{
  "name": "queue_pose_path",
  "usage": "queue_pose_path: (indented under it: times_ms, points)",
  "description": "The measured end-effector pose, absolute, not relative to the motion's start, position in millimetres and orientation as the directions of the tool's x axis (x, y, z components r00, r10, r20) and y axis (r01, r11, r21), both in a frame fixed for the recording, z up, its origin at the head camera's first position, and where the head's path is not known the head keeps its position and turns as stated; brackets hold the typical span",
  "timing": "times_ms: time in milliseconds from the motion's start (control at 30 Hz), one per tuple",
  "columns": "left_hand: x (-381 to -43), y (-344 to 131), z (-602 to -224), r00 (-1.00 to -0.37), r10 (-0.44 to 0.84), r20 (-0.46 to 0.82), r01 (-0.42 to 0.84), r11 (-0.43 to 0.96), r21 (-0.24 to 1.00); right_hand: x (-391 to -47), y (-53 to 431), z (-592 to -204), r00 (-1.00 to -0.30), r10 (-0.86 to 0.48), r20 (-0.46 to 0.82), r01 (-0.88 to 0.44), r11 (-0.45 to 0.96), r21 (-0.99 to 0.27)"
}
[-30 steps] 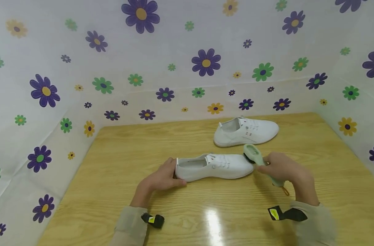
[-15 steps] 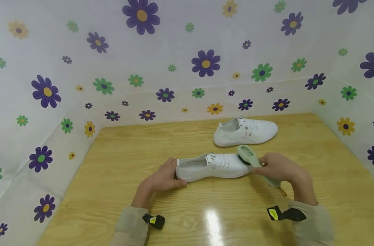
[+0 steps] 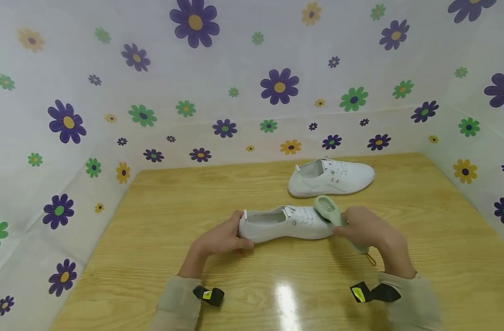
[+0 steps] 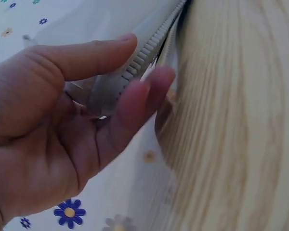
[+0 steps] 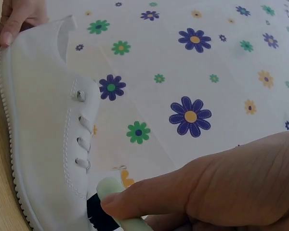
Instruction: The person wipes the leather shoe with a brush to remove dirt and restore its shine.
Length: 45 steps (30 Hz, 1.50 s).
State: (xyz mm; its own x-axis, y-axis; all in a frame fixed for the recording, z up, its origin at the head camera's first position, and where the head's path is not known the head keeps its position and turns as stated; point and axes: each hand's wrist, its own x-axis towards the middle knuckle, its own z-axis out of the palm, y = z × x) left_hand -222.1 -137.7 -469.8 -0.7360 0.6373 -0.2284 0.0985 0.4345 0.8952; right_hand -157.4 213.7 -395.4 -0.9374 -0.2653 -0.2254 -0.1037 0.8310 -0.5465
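The near shoe (image 3: 277,232) looks smooth and leathery over a ribbed, rubbery sole (image 4: 144,54), the brush (image 3: 327,209) like smooth plastic, the table (image 3: 173,193) glossy grained wood, and the sleeves (image 3: 179,296) matt cloth.

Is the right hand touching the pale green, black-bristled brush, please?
Touching: the right wrist view shows the right hand with its thumb lying on the brush.
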Motion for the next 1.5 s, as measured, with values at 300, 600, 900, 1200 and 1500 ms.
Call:
queue_pose_path:
  times_ms: [300,600,900,1200,1500]
  points:
    - [-226.1,-141.4,-482.9,-0.662,0.670,-0.336,-0.527,-0.096,0.844,-158.9,217.0,-397.1,-0.919,-0.277,-0.281,-0.068,0.812,-0.579]
    - [-226.2,-134.3,-479.1,-0.639,0.687,-0.347,-0.621,-0.193,0.760,-164.1,222.6,-397.5,-0.900,-0.347,-0.265,-0.138,0.802,-0.581]
    - [-226.6,-131.0,-480.9,-0.641,0.656,-0.399,-0.621,-0.138,0.771,-165.4,226.4,-395.7,-0.910,-0.275,-0.312,-0.050,0.817,-0.574]
    - [-225.9,-130.2,-481.6,-0.676,0.616,-0.405,-0.615,-0.168,0.770,-159.3,230.2,-395.5,-0.897,-0.251,-0.364,-0.028,0.853,-0.521]
    - [-228.2,-123.6,-482.6,-0.711,0.614,-0.343,-0.558,-0.195,0.807,-153.5,241.3,-388.5,-0.897,-0.198,-0.395,0.061,0.829,-0.555]
